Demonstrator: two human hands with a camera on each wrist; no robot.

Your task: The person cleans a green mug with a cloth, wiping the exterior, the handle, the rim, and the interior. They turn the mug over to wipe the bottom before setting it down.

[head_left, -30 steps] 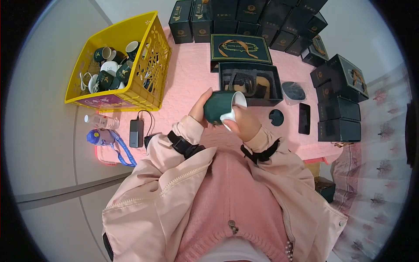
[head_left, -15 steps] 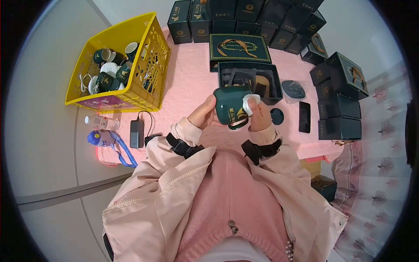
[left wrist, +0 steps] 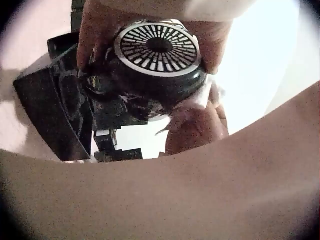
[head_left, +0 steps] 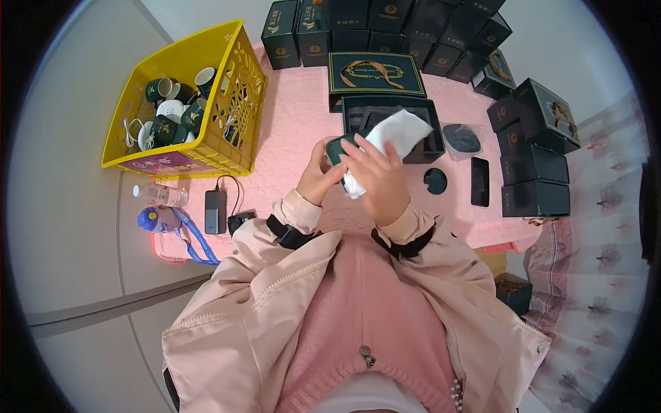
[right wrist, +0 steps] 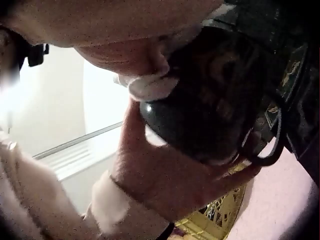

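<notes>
A dark green mug [head_left: 336, 150] is gripped by the left hand [head_left: 317, 175], its round patterned base [left wrist: 158, 49] facing the left wrist view. White tissue [head_left: 403, 132] lies over the mug's other side, under the right hand [head_left: 380, 182], whose fingers press it against the mug. In the right wrist view the left hand [right wrist: 165, 175] cups the dark mug [right wrist: 200, 115] from below, the handle [right wrist: 280, 135] sticks out to the right, and a bit of tissue [right wrist: 150, 87] shows by the right fingers. The mug's mouth is hidden in the head view.
Behind the hands lie an open dark box [head_left: 434, 113] and its ribboned lid [head_left: 375, 72]. A yellow crate [head_left: 231, 155] of mugs stands left, near a power bank [head_left: 215, 210] and bottles. Right are a round dark disc [head_left: 435, 180], a phone [head_left: 480, 182] and stacked boxes [head_left: 537, 199].
The mug has turned in the left hand and moved slightly left. The right hand has shifted left over it, and the tissue, bunched before, now spreads out toward the open box.
</notes>
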